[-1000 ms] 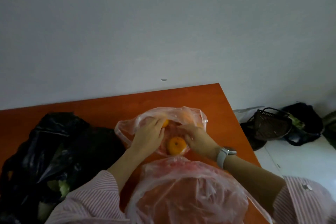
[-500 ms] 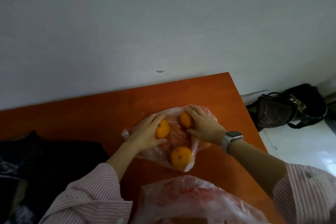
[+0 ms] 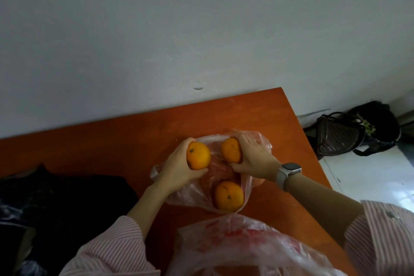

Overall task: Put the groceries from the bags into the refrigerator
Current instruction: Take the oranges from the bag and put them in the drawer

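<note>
Each hand grips an orange above a clear plastic bag on the orange bench: left hand, left orange; right hand, right orange. A third orange lies in the bag, between a black bag and a nearer plastic bag.

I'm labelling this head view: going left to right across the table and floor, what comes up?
Black bag → left hand → its orange → orange in the right hand → wristwatch → dark basket on the floor.
</note>
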Available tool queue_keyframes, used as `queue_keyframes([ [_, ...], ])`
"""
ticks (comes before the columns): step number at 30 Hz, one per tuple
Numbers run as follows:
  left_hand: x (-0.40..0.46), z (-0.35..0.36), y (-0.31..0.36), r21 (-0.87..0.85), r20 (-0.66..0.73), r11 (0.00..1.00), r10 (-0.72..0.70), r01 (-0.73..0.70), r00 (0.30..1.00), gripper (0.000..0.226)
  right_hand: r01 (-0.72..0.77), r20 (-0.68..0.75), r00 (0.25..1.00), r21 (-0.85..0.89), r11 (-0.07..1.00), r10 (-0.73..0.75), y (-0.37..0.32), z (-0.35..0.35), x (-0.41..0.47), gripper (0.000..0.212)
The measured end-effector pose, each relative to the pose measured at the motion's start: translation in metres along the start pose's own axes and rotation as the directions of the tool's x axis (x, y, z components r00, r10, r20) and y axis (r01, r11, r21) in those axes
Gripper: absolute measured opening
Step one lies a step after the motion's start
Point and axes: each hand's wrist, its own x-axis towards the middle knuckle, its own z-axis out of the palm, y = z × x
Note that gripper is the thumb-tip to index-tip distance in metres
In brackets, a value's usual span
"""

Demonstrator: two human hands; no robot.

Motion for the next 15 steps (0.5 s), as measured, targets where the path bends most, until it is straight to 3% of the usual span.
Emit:
queue_keyframes([
  [7, -0.033, -0.019, 0.034, -0.299, -0.18, 0.951, 0.029, -0.083, 0.983, 0.066, 0.001, -0.288, 0.955, 0.249, 0.968, 0.073, -0.031, -0.015, -0.045, 0.075],
  [11, -0.054, -0.027, 0.059, -0.38, -0.224, 0.914, 0.059, -0.143, 0.973, 0.066, -0.073, -0.212, 0.963, 0.395, 0.916, 0.168, -0.037, -0.03, -0.082, 0.07],
  [15, -0.078, -0.027, 0.094, -0.38, -0.202, 0.901, 0.141, -0.211, 0.969, 0.076, 0.034, -0.267, 0.952, 0.583, 0.811, 0.152, -0.037, -0.041, -0.136, 0.057],
])
